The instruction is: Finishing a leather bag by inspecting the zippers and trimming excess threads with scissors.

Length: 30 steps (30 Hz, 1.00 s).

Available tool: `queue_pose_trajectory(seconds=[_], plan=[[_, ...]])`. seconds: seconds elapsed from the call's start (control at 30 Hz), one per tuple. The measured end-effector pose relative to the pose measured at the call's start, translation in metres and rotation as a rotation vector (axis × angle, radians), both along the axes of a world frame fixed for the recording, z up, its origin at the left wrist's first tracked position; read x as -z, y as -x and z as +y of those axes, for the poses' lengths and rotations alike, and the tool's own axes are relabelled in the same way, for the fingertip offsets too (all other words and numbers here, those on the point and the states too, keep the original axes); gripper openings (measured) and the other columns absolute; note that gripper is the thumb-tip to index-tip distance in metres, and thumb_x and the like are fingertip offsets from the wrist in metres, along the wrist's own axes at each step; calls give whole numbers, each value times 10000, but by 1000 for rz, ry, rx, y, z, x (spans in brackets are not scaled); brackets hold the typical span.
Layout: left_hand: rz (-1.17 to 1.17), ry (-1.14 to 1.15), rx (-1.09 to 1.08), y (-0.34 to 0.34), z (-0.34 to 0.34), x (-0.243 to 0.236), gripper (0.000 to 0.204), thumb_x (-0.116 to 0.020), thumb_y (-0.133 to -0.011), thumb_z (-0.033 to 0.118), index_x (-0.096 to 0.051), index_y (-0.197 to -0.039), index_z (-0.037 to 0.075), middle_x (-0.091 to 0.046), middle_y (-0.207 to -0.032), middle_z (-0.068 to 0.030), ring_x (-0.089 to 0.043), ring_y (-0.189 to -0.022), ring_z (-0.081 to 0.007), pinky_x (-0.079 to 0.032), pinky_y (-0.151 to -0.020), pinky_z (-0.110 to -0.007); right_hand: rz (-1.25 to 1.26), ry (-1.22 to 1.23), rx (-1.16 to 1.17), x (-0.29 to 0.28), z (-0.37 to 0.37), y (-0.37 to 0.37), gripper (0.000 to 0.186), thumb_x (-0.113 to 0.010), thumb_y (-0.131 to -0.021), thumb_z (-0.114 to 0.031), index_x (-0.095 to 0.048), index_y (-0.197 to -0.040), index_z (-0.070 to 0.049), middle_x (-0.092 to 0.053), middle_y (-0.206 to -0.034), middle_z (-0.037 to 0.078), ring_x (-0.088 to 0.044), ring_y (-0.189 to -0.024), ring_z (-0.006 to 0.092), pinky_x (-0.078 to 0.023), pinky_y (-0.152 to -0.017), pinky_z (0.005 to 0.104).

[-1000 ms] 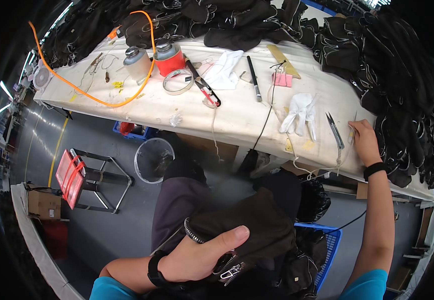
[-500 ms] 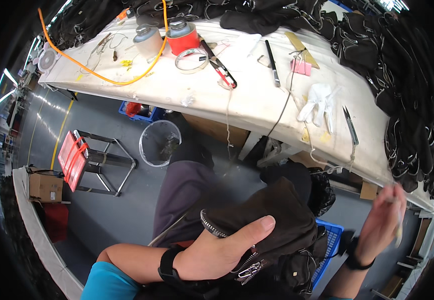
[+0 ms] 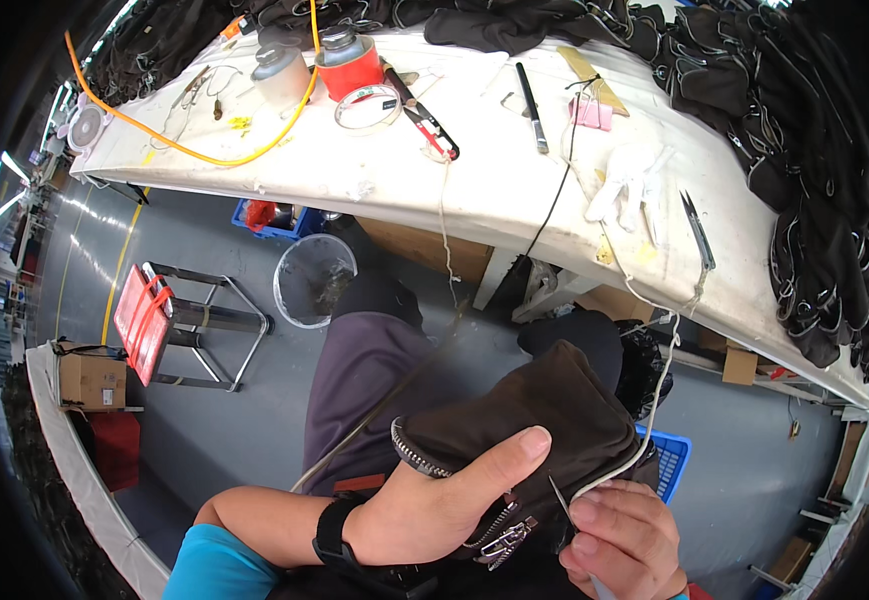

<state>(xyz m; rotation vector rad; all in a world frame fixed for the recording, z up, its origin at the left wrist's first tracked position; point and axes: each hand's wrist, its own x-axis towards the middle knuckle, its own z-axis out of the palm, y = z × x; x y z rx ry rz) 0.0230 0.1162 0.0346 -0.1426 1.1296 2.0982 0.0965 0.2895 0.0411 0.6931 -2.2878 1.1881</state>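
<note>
My left hand (image 3: 434,510) is clamped over a dark fabric pouch (image 3: 544,400), its thumb stretched across the cloth. Along the pouch's near left edge runs a silver-toothed zipper (image 3: 416,452), and a metal zipper pull (image 3: 502,545) hangs below my thumb. Close to its right side, my right hand (image 3: 626,540) pinches a slim pointed metal tool (image 3: 560,492), tip toward the pouch. A white cord (image 3: 660,385) passes from the table edge down to those fingers; whether it is tied to the tool is hidden.
The pale table (image 3: 354,170) carries a white glove (image 3: 626,190), dark tweezers (image 3: 696,230), a cutter (image 3: 424,115), a tape roll (image 3: 367,108) and several dark garments (image 3: 804,180). A waste bin (image 3: 314,285) and stool (image 3: 184,320) stand left; a blue crate (image 3: 669,460) sits right.
My right hand has moved left and inward from the far right to the pouch, bringing the pointed tool and pulling the white cord along. My left hand keeps its hold.
</note>
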Motion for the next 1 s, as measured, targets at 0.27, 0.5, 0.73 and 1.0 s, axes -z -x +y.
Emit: queue_pose_trajectory(seconds=[0.27,0.5,0.73,1.0], plan=[[44,19,41,1,0,1,291,-548,-988,171,-567,-1214,-12,-599,-888,44,-465,-755,-36,-418,-658,-225,19,-52,12,-4,-1,2,335,-758,-721,27,-581,-1005,27,-644,-1029,208,-662,-902,345,-584,-787,446],[41,23,21,0,-1,1,316,-548,-987,165,-557,-1242,-21,-622,-960,29,-485,-795,-36,-434,-696,-225,54,-77,35,0,-3,2,276,-717,-752,52,-573,-987,26,-644,-1014,217,-666,-870,340,-597,-770,429],[117,27,13,0,-1,0,299,-552,-980,130,-559,-1227,-38,-648,-1025,-18,-539,-886,-68,-461,-787,-245,40,-58,42,-3,-3,2,236,-702,-767,55,-581,-968,35,-647,-1014,221,-667,-863,340,-595,-754,422],[400,157,-28,-1,1,-2,246,-572,-964,93,-591,-1164,-48,-666,-1019,-37,-571,-900,-95,-472,-819,-253,-226,285,64,-17,0,15,140,-684,-803,39,-617,-923,66,-675,-914,252,-685,-772,332,-557,-653,360]])
